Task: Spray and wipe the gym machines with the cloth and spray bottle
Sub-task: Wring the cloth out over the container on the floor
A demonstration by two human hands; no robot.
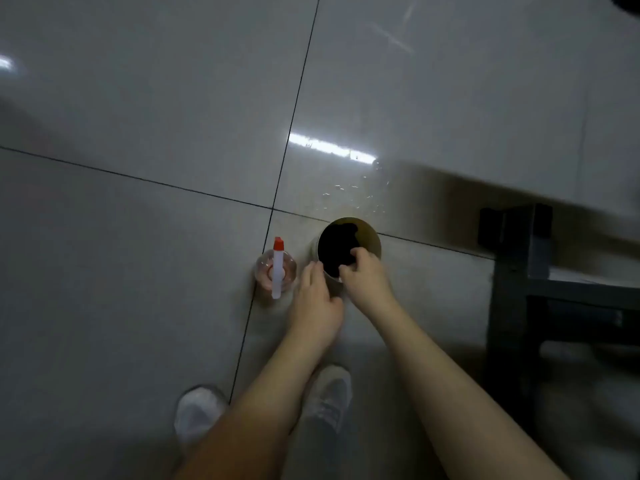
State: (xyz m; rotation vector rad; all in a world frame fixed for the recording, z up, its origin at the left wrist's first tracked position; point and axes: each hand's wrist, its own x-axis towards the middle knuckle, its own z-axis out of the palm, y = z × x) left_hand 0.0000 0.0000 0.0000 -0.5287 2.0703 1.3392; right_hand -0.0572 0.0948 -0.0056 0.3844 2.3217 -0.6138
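I have the right hand down in the small round container with the yellowish inside, its fingers curled and pinching the dark, bunched cloth that sits in it. The left hand lies against the container's near wall as if steadying it. The picture is too blurred for me to tell whether its fingers wrap round it.

The clear plastic spray bottle with the red nozzle and white trigger stands untouched on the glossy grey tiled floor, just beside the container on its left. Droplets speckle the tile beyond the container. A dark metal machine frame stands to the right, well apart from both hands.

I judge this to be preparation only. The cloth is being fetched, and the spraying and wiping of the machines are not yet begun, as far as I can see.
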